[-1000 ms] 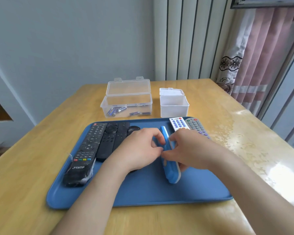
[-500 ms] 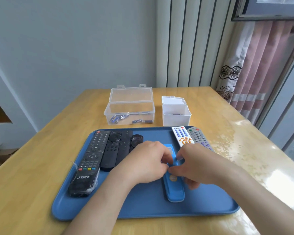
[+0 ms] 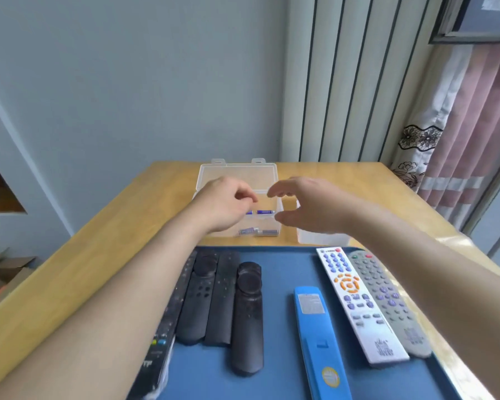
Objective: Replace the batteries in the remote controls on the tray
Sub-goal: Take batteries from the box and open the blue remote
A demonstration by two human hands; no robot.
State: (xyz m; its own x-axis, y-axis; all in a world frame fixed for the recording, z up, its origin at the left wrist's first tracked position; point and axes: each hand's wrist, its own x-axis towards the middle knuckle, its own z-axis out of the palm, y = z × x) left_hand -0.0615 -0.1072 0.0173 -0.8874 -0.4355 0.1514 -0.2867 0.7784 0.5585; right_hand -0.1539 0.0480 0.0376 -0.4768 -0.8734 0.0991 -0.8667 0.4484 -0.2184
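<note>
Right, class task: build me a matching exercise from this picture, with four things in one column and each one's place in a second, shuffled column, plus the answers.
Things
1 blue remote
2 white remote
3 grey remote
4 left hand

Places
A nearest the right edge of the tray
B over the clear box that holds batteries
C mid-tray, back side up
D between the blue and grey remotes, buttons up

Pairs: 1-C, 2-D, 3-A, 4-B
</note>
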